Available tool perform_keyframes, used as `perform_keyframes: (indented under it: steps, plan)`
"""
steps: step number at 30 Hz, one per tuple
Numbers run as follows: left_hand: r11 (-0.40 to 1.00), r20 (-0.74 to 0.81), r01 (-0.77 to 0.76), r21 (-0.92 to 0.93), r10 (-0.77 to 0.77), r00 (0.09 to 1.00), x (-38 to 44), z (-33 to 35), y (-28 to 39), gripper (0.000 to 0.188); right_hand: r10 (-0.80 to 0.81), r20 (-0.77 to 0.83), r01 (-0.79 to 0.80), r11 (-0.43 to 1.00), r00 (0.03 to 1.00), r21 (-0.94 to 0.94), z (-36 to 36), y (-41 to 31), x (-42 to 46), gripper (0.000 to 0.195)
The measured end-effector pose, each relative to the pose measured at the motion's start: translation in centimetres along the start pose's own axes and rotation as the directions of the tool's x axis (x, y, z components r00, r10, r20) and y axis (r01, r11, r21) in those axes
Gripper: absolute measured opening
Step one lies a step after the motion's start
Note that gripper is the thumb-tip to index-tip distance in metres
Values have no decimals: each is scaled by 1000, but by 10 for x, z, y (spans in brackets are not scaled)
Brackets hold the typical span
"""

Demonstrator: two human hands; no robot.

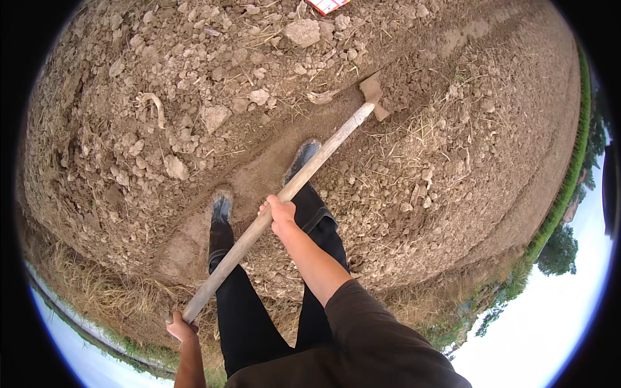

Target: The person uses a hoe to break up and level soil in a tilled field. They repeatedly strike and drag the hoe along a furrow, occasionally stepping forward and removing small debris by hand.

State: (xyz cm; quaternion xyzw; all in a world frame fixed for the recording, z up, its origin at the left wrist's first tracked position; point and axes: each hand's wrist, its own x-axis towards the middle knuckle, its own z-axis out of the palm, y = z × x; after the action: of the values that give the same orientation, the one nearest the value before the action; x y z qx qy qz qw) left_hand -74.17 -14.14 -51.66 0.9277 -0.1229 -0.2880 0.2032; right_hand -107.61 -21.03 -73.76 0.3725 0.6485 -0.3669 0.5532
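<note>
A long-handled hoe runs slantwise across the view, its pale wooden handle (242, 245) passing in front of my legs. My right hand (281, 212) wraps around the middle of the handle. Close to the handle's lower end, my left hand (181, 328) grips it too. The soil-coated metal hoe head (372, 92) is at the far end, down at the ground in a shallow furrow (262, 169). Part of the blade's edge is hard to make out against the brown soil.
My dusty boots (302, 157) stand in the furrow. Clods (216, 118) and a pale root-like piece (157, 109) lie on the left; loose straw-strewn soil (388, 169) lies right. A red-and-white printed item (327, 5) is at the top edge. Dry grass (111, 286) borders the lower left.
</note>
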Motion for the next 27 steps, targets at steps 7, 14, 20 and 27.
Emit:
perform_keyframes:
  steps: [7, 14, 20, 27]
  plan:
    - [983, -117, 132, 130, -117, 986, -30, 52, 31, 10, -22, -52, 23, 1000, 998, 19, -2, -34, -9, 13]
    - [951, 498, -194, -241, 293, 817, -122, 217, 62, 16, -310, 27, 303, 941, 950, 148, -45, -280, 53, 11]
    - [885, 563, -364, -289, 465, 683, -179, 212, 116, 14, -436, 181, 365, 872, 881, 327, -118, -330, -30, 17]
    - [852, 582, -377, -362, 523, 623, -110, 176, 91, 14, -421, 56, 347, 810, 905, 473, -120, -261, -71, 19]
